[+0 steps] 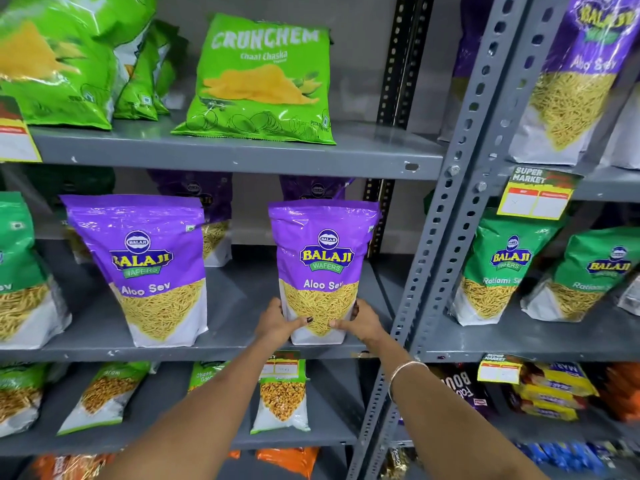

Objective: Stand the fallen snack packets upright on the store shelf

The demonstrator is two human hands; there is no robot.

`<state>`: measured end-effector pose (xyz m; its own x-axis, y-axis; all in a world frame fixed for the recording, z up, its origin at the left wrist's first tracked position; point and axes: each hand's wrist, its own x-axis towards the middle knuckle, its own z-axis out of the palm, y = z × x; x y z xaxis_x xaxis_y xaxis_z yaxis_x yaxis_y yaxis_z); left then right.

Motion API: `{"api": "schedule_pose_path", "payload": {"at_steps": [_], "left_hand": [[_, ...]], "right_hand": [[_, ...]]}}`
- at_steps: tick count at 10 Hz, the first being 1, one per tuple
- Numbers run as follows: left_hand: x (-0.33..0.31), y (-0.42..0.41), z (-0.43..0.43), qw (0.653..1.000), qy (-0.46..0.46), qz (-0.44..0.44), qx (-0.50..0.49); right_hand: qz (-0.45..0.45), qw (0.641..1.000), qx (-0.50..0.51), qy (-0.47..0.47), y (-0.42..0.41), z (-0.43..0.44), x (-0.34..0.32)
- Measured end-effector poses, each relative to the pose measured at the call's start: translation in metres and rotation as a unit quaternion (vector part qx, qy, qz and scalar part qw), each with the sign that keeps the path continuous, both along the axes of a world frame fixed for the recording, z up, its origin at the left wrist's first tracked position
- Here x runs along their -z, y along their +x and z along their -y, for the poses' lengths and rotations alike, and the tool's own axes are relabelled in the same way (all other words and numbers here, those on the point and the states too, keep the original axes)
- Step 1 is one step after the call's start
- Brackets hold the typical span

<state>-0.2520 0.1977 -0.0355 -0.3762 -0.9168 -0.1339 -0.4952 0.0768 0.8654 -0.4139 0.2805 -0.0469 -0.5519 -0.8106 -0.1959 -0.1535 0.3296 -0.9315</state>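
A purple Balaji Aloo Sev packet [320,261] stands upright near the front of the grey middle shelf [225,351]. My left hand [278,322] grips its lower left side and my right hand [360,322] grips its lower right side, thumbs on the front. A second purple Aloo Sev packet [145,265] stands upright to the left, leaning slightly. More purple packets [207,199] stand behind both, partly hidden.
A green Crunchem packet [263,81] leans back on the shelf above, with more green bags [62,57] to its left. A perforated grey upright [460,188] borders the right. Green Ratlami Sev packets [502,265] stand in the neighbouring bay. Smaller packets [282,396] fill the lower shelf.
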Motion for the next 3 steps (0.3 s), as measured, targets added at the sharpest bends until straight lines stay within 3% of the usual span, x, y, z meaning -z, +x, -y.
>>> {"api": "schedule_pose_path", "payload": {"at_steps": [2,3], "left_hand": [[-0.006,-0.001,0.000,0.999,0.010,0.029,0.020],[-0.006,0.005,-0.004,0.996,-0.069,0.054,0.006]], "right_hand": [[0.005,1.000,-0.008,0.015,0.002,-0.003,-0.005],[-0.030,0.999,0.026,-0.032,0.017,-0.004,-0.017]]}}
